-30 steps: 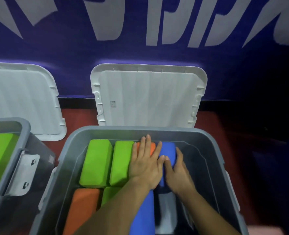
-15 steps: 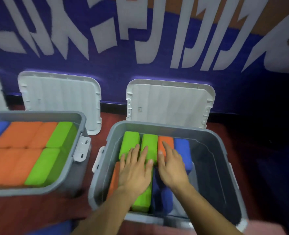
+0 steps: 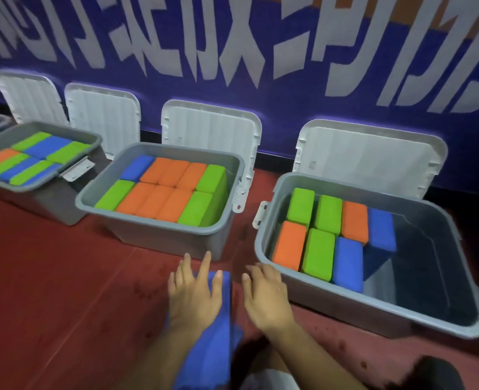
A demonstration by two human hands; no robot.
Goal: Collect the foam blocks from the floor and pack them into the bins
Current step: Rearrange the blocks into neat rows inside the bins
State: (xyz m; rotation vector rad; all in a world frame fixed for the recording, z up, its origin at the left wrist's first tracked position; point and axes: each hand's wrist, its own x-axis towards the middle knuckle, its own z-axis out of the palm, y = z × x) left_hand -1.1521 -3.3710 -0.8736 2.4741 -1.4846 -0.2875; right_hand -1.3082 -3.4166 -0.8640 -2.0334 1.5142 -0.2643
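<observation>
A blue wall banner [image 3: 289, 108] with large white lettering runs across the back, above a dark red floor [image 3: 64, 277]. Three grey bins stand in a row on the floor: the right bin [image 3: 373, 301] is partly filled, with its right side bare, while the middle bin [image 3: 162, 237] and the left bin [image 3: 36, 204] are packed to the rim with orange, green and blue foam blocks. White lids [image 3: 367, 161] lean upright against the wall behind the bins. In the right bin seven blocks [image 3: 318, 254] sit in two rows along its left side. On the floor in front of the bins lies a blue foam block [image 3: 213, 347]. The left hand [image 3: 194, 296] lies flat over its far end, fingers straight and spread, not curled round it. The right hand [image 3: 266, 299] is just beside the block, fingers loosely extended, holding nothing, near the right bin's front wall.
</observation>
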